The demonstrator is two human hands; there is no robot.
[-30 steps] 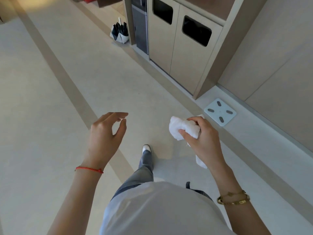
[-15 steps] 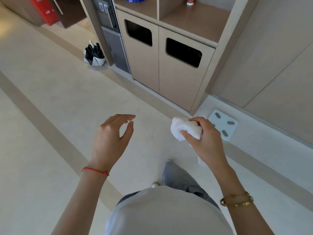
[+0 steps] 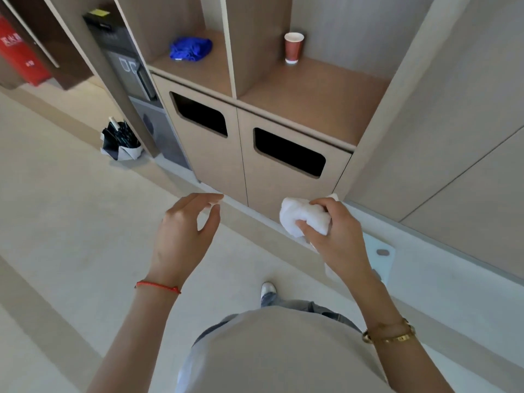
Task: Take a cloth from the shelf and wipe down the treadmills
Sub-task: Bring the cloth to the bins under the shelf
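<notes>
My right hand grips a bunched white cloth in front of me, just below the right bin door. Held out beside it, my left hand is empty, its fingers loosely bent. A blue cloth lies crumpled in the left compartment of the shelf above the bins. No treadmill is in view.
Two bin doors with dark slots sit under the shelf. A red paper cup stands in the right compartment. A water dispenser and a folded umbrella are to the left, a floor scale to the right.
I have stepped closer to the cabinet and my view has tilted up, bringing the shelf, blue cloth and cup into sight. Both hands keep their poses; the right still holds the white cloth.
</notes>
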